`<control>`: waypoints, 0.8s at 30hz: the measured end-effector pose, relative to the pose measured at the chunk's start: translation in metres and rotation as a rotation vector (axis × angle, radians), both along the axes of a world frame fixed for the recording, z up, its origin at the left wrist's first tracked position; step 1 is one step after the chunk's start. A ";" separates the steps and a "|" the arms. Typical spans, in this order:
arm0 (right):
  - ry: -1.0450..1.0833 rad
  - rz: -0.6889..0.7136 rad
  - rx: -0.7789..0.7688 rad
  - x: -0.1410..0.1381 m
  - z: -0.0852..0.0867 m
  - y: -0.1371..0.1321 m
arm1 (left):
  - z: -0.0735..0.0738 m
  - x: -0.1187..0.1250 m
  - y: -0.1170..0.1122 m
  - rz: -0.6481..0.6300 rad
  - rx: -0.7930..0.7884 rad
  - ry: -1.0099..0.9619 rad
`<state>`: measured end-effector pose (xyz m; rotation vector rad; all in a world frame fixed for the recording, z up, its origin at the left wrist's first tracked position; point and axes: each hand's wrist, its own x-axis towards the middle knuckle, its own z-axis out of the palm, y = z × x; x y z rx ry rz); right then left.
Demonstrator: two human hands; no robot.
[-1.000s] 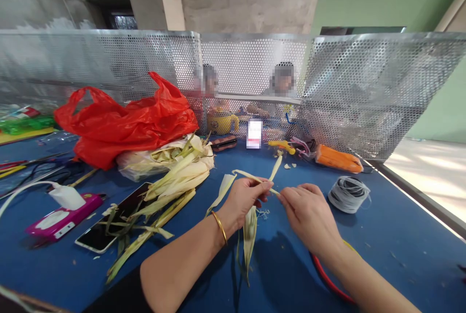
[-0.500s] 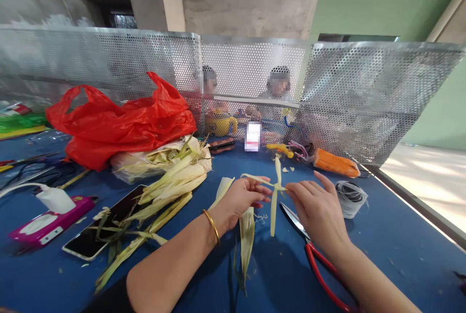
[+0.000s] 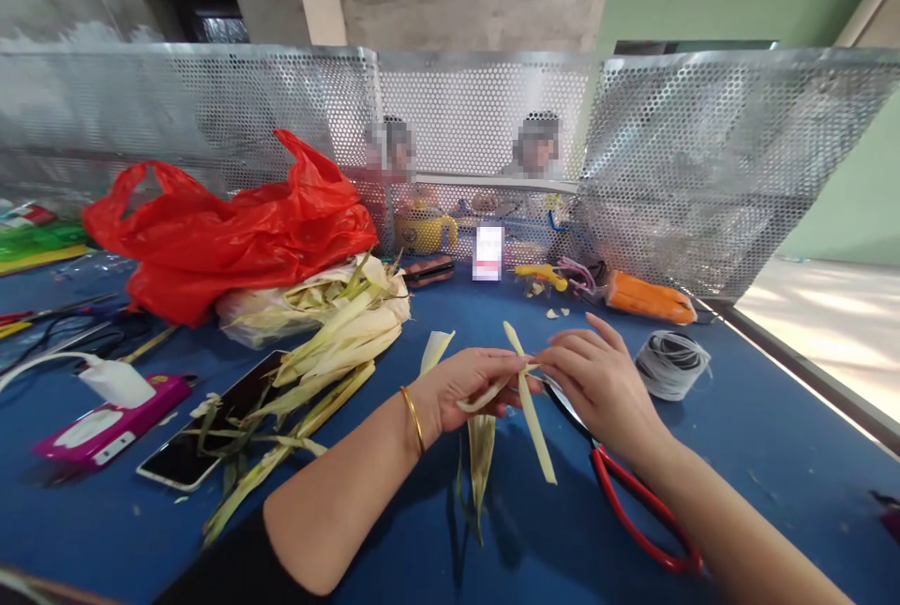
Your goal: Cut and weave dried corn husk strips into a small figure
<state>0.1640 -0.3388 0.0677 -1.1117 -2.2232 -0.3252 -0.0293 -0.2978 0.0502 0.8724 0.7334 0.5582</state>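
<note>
Between my hands is a pale corn husk strip (image 3: 537, 441), crossed by a thinner strip at its upper part. My left hand (image 3: 485, 385), with a gold bangle at the wrist, pinches the crossing; the thinner strip's tail curls over its fingers. My right hand (image 3: 597, 380) has thumb and fingertips closed on the crossing from the other side. Red-handled scissors (image 3: 637, 511) lie on the table beneath my right hand, blades partly hidden by it. A loose green-tinged husk piece (image 3: 482, 460) lies below my left hand, another husk piece (image 3: 436, 350) behind it.
A pile of corn husks (image 3: 352, 333) and a red plastic bag (image 3: 239, 239) lie left, beside a phone (image 3: 203, 436) and a magenta power strip (image 3: 105, 431). A roll of grey cord (image 3: 671, 366) stands right. Two people sit behind the perforated metal screen (image 3: 485, 108).
The crossed husk strips have tilted from upright to slanting, lower end to the right. My left hand has moved right, closing its fingers onto the crossing beside my right fingertips.
</note>
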 end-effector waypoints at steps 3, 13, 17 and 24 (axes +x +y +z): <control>0.146 -0.162 0.249 0.002 -0.002 -0.001 | -0.003 0.008 -0.003 0.135 -0.002 -0.069; 0.234 0.006 -0.213 -0.011 -0.022 0.004 | 0.000 0.008 -0.006 0.118 -0.021 -0.201; 0.317 0.048 -0.262 -0.012 -0.024 0.005 | 0.002 0.009 -0.011 0.036 -0.077 -0.264; 0.368 0.117 -0.337 -0.012 -0.023 0.004 | 0.003 0.012 -0.017 0.018 -0.130 -0.379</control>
